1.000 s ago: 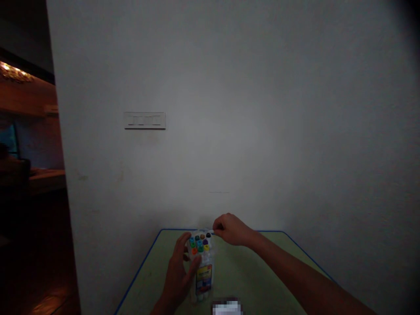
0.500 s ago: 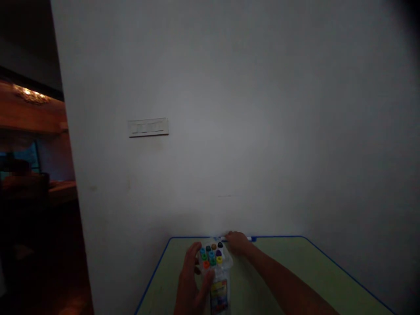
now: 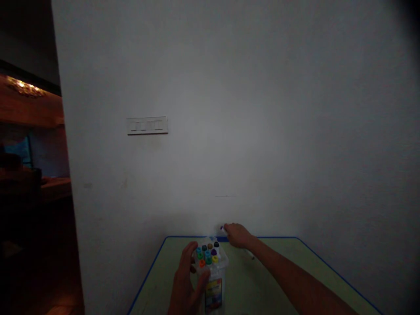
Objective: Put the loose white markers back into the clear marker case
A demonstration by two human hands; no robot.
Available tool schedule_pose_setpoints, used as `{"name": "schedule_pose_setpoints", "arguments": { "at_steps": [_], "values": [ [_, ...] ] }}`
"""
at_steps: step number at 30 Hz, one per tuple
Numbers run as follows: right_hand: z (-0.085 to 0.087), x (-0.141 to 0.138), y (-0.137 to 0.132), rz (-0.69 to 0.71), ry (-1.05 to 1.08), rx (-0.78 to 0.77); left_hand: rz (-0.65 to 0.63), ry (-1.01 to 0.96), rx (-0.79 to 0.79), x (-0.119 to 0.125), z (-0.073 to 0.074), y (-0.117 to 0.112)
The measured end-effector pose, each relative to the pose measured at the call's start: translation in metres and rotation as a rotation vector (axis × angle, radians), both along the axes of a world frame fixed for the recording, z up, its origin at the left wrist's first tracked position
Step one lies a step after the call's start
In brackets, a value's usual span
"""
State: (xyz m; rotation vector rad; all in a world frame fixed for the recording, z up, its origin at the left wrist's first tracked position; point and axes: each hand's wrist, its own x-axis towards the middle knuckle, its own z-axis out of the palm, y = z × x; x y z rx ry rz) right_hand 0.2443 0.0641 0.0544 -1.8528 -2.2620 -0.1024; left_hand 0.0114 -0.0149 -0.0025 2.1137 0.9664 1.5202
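My left hand (image 3: 187, 278) is curled around the left side of a clear plastic container (image 3: 223, 261), its thumb at the front. Several markers with coloured caps, among them an orange-capped marker (image 3: 202, 263) and a yellow-capped marker (image 3: 215, 259), stand upright in it. A label is on the container's front. Just right of the container, near the table's back edge, my right hand (image 3: 238, 235) grips a slim white marker (image 3: 224, 229). Its purple end sticks out past the fingertips, and a pale end shows below the wrist. My palm hides its middle.
The pale green table (image 3: 282, 267) has a blue rim and stands against a white wall (image 3: 262, 131). A switch plate (image 3: 147, 125) is on the wall at left. Beyond the wall's left edge lies a dark room with a lit chandelier (image 3: 24, 87).
My right hand has risen slightly from the table's back edge with the marker, which now slants instead of lying along the edge. My left hand stays at the container. The view has shifted slightly.
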Motion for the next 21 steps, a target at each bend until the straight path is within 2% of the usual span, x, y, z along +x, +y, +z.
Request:
{"name": "schedule_pose_setpoints", "arguments": {
  "at_steps": [3, 5, 7, 8, 10, 14, 17, 21],
  "values": [
    [0.058, 0.014, -0.026, 0.023, 0.159, 0.142, 0.015, -0.007, -0.012, 0.0, 0.006, -0.004],
    [0.094, 0.014, -0.047, 0.139, 0.668, 0.22, 0.017, -0.016, -0.012, 0.0, 0.01, -0.007],
    [0.116, 0.007, -0.067, 0.301, 0.963, 0.214, 0.013, -0.013, -0.008, 0.001, 0.013, -0.009],
    [0.121, 0.001, -0.076, 0.352, 1.039, 0.205, 0.01, -0.009, -0.007, 0.001, 0.013, -0.009],
    [0.119, -0.012, -0.088, 0.393, 1.086, 0.151, 0.004, -0.003, 0.004, 0.002, 0.014, -0.009],
    [0.096, -0.035, -0.099, 0.357, 0.959, -0.03, -0.021, 0.015, 0.022, 0.002, 0.014, -0.007],
    [0.084, -0.045, -0.104, 0.338, 0.66, -0.093, -0.016, 0.029, 0.02, 0.002, 0.014, -0.006],
    [0.077, -0.05, -0.108, 0.38, 0.227, -0.019, -0.028, 0.036, 0.012, 0.003, 0.014, -0.005]
  ]
}}
